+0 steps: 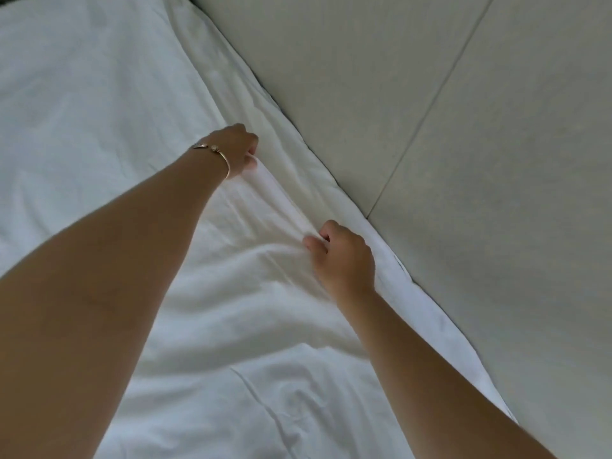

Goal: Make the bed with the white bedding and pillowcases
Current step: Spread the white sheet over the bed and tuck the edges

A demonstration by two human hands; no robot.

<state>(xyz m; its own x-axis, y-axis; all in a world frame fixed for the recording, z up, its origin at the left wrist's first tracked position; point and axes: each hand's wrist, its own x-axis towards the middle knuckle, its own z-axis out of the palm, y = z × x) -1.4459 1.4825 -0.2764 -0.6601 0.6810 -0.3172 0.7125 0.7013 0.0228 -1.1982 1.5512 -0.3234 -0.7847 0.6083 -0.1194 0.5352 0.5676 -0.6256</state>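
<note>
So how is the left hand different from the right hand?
The left hand has a gold bracelet on its wrist; the right hand has a bare wrist. The left hand reaches farther up the bed, while the right hand is nearer the person. Both curl their fingers round the same raised fold of white bedding, close to the padded headboard.

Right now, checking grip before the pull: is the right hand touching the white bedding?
Touching. The head view shows the right hand pinching a fold of the white bedding.

White bedding (99, 104) lies rumpled across the bed, its edge against a padded headboard (430, 111).
</note>
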